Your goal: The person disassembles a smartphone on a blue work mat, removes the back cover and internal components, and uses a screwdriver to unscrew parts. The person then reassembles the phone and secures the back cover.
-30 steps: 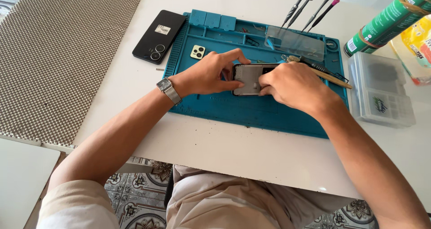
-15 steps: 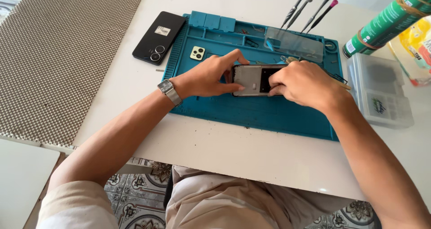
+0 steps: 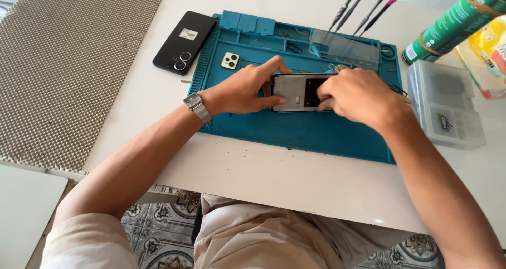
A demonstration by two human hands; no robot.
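White table [image 3: 253,169] carries a blue work mat [image 3: 295,129]. On it I hold the opened phone [image 3: 298,92]: my left hand [image 3: 245,89] grips its left end, my right hand [image 3: 358,95] pinches its right end. Since a second ago, it has turned to lie lengthwise. Black phone [image 3: 184,42] lies beside the mat.

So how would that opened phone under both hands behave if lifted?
The opened phone looks flat and rigid, so probably stiff. Its exposed inside suggests fragility. Thin and lying flush on the blue mat, it may be awkward to lift by its edges.
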